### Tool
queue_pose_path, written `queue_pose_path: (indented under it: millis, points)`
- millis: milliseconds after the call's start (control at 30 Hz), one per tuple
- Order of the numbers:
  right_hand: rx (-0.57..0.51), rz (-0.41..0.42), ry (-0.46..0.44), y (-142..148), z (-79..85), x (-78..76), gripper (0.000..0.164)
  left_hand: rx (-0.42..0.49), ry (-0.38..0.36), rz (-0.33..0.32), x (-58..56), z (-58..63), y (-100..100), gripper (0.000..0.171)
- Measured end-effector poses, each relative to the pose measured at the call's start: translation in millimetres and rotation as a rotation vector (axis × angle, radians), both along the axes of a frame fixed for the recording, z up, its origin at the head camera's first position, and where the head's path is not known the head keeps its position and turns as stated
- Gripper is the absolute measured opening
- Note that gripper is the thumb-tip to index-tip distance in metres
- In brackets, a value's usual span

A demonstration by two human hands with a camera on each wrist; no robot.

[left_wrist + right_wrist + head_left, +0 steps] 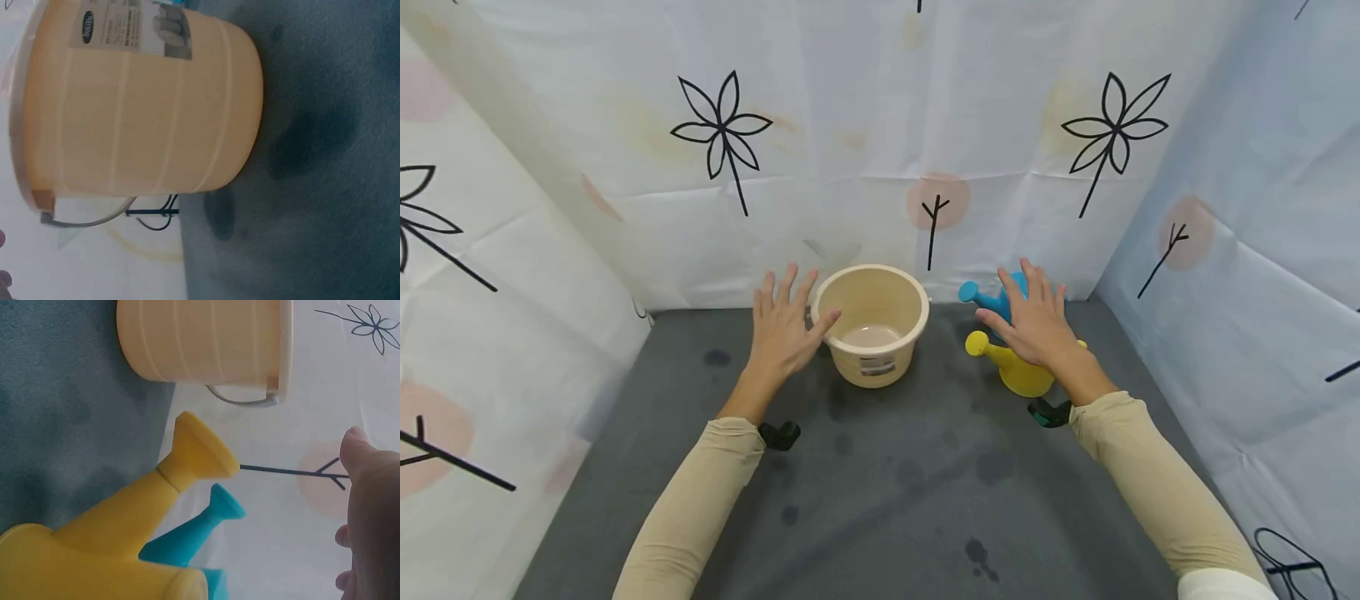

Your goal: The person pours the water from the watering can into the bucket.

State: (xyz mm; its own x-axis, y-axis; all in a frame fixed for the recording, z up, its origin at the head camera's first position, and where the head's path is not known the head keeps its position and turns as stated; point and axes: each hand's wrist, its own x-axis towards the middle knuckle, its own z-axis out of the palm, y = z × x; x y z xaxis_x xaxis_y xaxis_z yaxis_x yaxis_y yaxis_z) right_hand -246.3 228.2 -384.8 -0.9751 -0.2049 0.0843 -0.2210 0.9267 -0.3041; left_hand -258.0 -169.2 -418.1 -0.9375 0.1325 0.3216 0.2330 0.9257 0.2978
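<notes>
both hands are spread and grip nothing: the left hand (782, 329) is beside the cream bucket (872, 304), its thumb overlapping the rim in the head view, though whether it touches i cannot tell, and the right hand (1037, 325) is above the yellow watering can (1026, 379) and the blue watering can (996, 302), apart from both in the right wrist view. the bucket stands upright near the back edge of the dark table (880, 500), and the two cans stand to its right, the blue one behind the yellow, both spouts pointing toward the bucket. the moment reads as a reach with no hold taken, so the care lies in how the fingers arrive. on the bucket, a thumb inside the rim and fingers outside would probably steady it better than the thin handle (94, 224), which hangs low at its side. on the cans, it seems wise to come down on one at a time, since they are so close that a wide hand could knock the other. the light-looking plastic likely tips or slides easily, so a slow, straight descent and a firm but gentle squeeze should serve best.
</notes>
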Motion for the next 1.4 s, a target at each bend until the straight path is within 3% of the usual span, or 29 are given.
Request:
queue_pose_path:
  millis: [267, 667, 1200, 1400]
  points:
    - [-0.083, -0.015, -0.023, 20.8, -2.6, 10.0, 0.087, 0.121, 0.012, -0.052, -3.2, -10.3, 4.2, 0.083]
    - [-0.176, -0.086, -0.073, 51.0, -9.4, 18.4, 0.085, 0.167, -0.027, -0.074, -6.1, -21.9, 4.6, 0.085]
    - [-0.327, -0.174, -0.162, 92.4, -38.4, 23.1, 0.085, 0.307, -0.134, -0.135, -15.5, -30.6, 3.1, 0.092]
    - [-0.439, -0.22, -0.191, 99.2, -50.6, 24.3, 0.087, 0.372, -0.162, -0.171, -18.8, -32.5, 2.7, 0.092]
